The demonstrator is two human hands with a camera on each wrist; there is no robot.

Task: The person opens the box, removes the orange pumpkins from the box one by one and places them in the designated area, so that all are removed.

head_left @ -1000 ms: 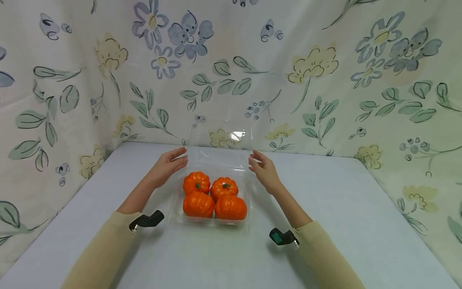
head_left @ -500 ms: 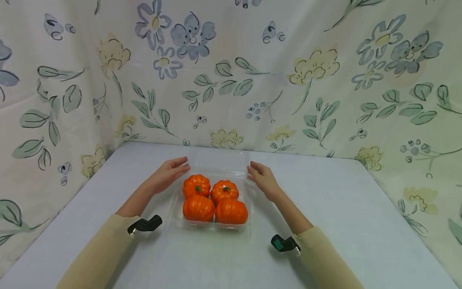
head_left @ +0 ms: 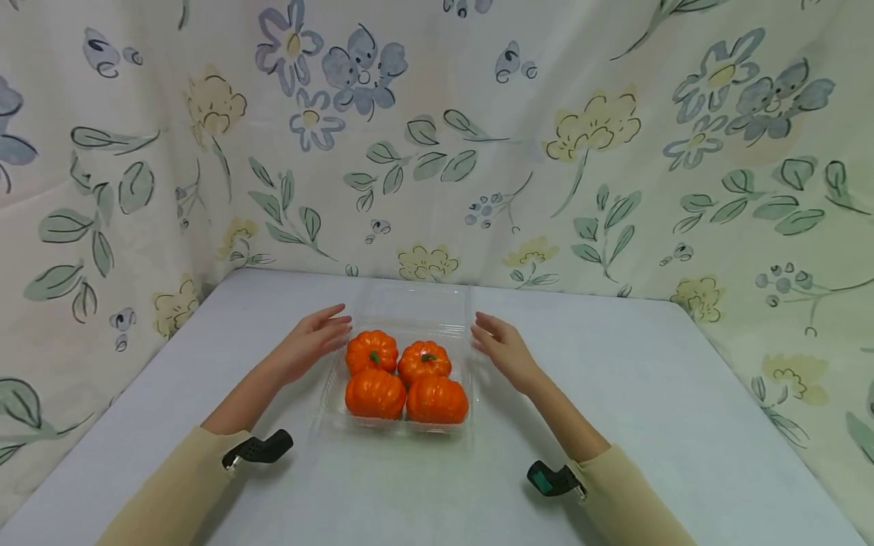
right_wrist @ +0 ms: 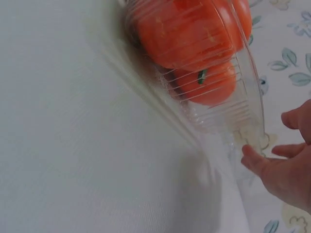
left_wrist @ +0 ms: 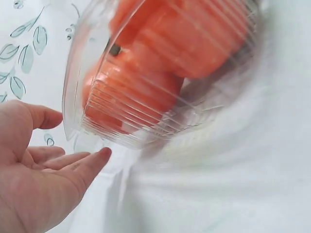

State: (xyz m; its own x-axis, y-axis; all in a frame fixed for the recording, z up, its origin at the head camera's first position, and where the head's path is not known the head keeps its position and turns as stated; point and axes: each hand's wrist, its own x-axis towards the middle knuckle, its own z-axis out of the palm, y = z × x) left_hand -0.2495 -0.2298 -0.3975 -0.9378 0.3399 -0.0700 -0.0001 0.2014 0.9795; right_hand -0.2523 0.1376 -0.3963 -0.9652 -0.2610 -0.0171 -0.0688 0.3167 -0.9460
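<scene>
Several small orange pumpkins (head_left: 375,393) with green stems fill a clear plastic clamshell box (head_left: 430,428) on the table. Its transparent lid (head_left: 413,303) lies folded back toward the curtain. By the box's back left corner is my left hand (head_left: 309,346), fingers loosely extended, holding nothing. My right hand (head_left: 507,350) mirrors it at the back right corner, likewise relaxed and without a thing in its grasp. In the left wrist view the fingertips are very near the ribbed wall (left_wrist: 131,116); in the right wrist view they are close to the rim. I cannot tell whether either hand touches it.
A white cloth-like surface covers the table (head_left: 669,425). Behind it and to the sides hangs a floral curtain (head_left: 587,189). Each wrist carries a small black camera (head_left: 259,447) below the sleeve cuff.
The lid has dropped from upright to lying back. Both hands have drawn slightly toward me and away from the lid, moving a little apart from the box. The pumpkins stay in place.
</scene>
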